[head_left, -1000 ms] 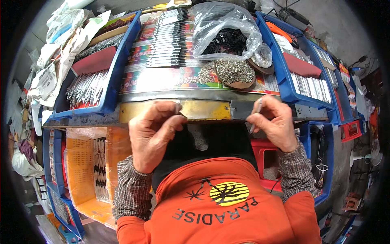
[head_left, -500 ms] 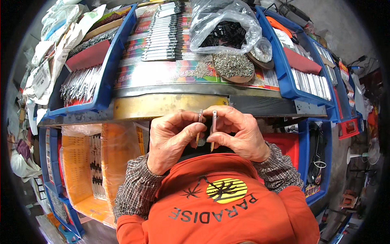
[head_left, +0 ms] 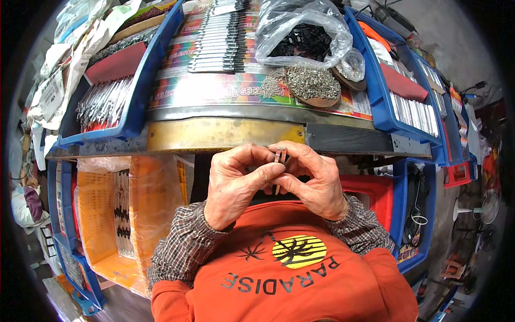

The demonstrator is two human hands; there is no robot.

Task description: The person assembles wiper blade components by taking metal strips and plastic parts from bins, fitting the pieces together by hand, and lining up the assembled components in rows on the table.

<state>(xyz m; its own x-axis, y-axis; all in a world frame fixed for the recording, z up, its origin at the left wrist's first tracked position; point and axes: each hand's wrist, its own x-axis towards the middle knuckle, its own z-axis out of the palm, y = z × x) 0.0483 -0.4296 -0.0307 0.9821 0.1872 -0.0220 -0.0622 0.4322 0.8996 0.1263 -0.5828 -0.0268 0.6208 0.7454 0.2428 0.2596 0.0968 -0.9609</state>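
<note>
In front of my chest, just below the bench edge, both hands meet with their fingertips touching or nearly so. My left hand (head_left: 236, 182) is closed in a pinch, its thumb and forefinger against narrow metal strips (head_left: 280, 155). From the other side my right hand (head_left: 316, 180) pinches the strips too, thumb below and forefinger on top. The strips stand roughly upright side by side, their upper ends showing between the fingers. Fingers cover most of their length, so I cannot tell whether they are joined.
On the bench lie a row of metal strips with black ends (head_left: 217, 43), a clear bag (head_left: 273, 24) of black parts and a heap of small metal pins (head_left: 314, 86). Blue bins (head_left: 142, 88) of strips flank them. Below left stands an orange crate (head_left: 96, 214); a red tray (head_left: 370, 188) is at right.
Both hands have drawn together. The two strips, held apart one per hand before, now sit against each other between the fingertips. The view has shifted slightly.
</note>
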